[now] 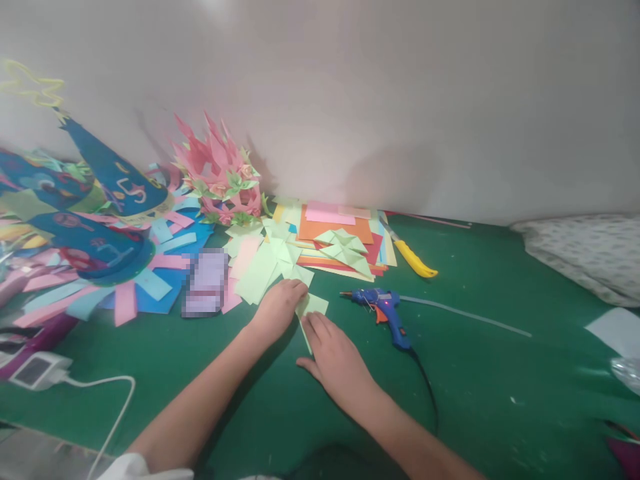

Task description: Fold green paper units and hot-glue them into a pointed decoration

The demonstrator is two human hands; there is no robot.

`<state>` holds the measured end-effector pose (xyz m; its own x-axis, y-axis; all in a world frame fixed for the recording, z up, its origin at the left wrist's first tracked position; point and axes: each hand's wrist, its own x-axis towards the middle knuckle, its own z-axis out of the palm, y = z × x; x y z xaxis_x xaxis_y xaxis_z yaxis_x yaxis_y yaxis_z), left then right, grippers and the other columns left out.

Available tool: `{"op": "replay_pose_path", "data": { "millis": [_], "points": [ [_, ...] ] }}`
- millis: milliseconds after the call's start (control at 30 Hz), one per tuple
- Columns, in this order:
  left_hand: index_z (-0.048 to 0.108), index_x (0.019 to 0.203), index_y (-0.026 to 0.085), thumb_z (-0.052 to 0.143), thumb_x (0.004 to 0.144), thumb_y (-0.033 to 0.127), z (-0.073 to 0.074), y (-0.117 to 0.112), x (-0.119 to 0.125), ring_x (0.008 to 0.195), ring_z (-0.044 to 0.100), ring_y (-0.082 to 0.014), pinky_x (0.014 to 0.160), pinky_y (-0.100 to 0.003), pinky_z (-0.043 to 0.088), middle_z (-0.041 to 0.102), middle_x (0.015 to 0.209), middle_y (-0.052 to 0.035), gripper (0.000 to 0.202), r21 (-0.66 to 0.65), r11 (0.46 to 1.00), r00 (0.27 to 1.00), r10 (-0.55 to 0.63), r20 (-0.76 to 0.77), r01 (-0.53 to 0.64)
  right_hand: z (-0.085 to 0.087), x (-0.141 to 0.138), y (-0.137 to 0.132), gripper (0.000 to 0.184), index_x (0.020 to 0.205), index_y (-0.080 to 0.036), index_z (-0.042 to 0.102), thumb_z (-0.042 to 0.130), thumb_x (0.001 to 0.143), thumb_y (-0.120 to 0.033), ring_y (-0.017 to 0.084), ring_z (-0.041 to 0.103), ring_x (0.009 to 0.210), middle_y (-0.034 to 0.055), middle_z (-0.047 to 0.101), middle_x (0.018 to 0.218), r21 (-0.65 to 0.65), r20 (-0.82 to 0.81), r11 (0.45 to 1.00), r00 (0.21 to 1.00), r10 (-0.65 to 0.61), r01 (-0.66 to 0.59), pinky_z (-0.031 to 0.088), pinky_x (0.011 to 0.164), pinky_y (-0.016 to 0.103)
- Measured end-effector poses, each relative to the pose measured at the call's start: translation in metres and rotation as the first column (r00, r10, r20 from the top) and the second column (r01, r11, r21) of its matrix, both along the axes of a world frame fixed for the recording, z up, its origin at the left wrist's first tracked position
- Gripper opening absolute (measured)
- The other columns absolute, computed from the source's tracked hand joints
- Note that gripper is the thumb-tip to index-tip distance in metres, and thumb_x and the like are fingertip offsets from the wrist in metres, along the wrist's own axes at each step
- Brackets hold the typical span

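Note:
A pale green sheet of paper [317, 305], partly folded, lies on the green table between my two hands. My left hand [281, 308] is closed at its left side, the bent fingertips pinching the edge. On the paper's lower part rest the fingers of my right hand [340, 353], laid flat with the thumb apart. My fingers hide some of the fold. Just beyond are loose green paper squares [260, 272] and a folded green paper shape [283, 250]. Another folded green piece [343, 248] sits on a stack of coloured paper [385, 250].
To the right lie a blue glue gun [383, 303] with a glue stick [465, 317] in its back, and a yellow cutter knife [415, 260]. A blurred phone [206, 283], a pink paper crown [220, 173] and blue cone hats [113, 167] stand left. A white cable [107, 381] trails nearby.

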<state>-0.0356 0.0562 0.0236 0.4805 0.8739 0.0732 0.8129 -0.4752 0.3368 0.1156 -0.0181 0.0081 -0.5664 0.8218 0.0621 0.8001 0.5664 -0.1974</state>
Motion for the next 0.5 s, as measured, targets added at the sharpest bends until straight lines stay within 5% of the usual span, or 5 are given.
{"op": "replay_pose_path", "data": {
  "millis": [100, 233, 367, 500],
  "points": [
    [0.053, 0.076, 0.016, 0.037, 0.092, 0.012, 0.000, -0.006, 0.001, 0.073, 0.050, -0.0163, 0.067, -0.028, 0.040, 0.055, 0.079, -0.0030, 0.022, 0.013, 1.000, 0.997, -0.010, -0.073, 0.011, 0.005, 0.004, -0.001, 0.063, 0.127, -0.007, 0.050, 0.067, 0.076, -0.040, 0.030, 0.047, 0.121, 0.0193, 0.052, 0.130, -0.022, -0.051, 1.000, 0.999, 0.016, -0.017, 0.043, 0.099, 0.043],
    [0.055, 0.081, 0.015, 0.045, 0.091, 0.019, 0.004, -0.012, 0.005, 0.077, 0.053, -0.0173, 0.068, -0.029, 0.043, 0.056, 0.085, -0.0042, 0.014, -0.007, 1.000, 0.988, 0.004, -0.156, -0.005, 0.030, 0.029, 0.019, 0.030, 0.114, -0.019, 0.061, 0.050, 0.089, -0.031, 0.024, 0.053, 0.113, 0.0097, 0.060, 0.122, -0.030, -0.214, 0.997, 0.975, 0.066, -0.074, 0.044, 0.096, 0.040],
    [0.055, 0.079, 0.014, 0.051, 0.089, 0.020, 0.006, -0.013, 0.007, 0.078, 0.055, -0.0174, 0.066, -0.029, 0.044, 0.056, 0.088, -0.0048, 0.012, -0.047, 0.999, 0.985, 0.016, -0.170, -0.025, 0.051, 0.072, 0.074, 0.030, 0.108, -0.019, 0.065, 0.039, 0.093, -0.024, 0.023, 0.057, 0.105, 0.0087, 0.066, 0.111, 0.131, -0.374, 0.955, 0.905, -0.201, 0.266, 0.044, 0.092, 0.041],
    [0.056, 0.073, 0.014, 0.044, 0.089, 0.011, 0.003, -0.013, 0.003, 0.080, 0.054, -0.0157, 0.069, -0.026, 0.045, 0.056, 0.088, -0.0046, 0.022, -0.078, 0.997, 0.998, -0.010, -0.062, 0.005, 0.049, 0.096, 0.132, 0.028, 0.096, -0.018, 0.069, 0.044, 0.089, -0.025, 0.022, 0.062, 0.092, 0.0076, 0.070, 0.099, 0.049, -0.333, 0.896, 0.853, -0.402, 0.442, 0.046, 0.079, 0.032]
  ]
}}
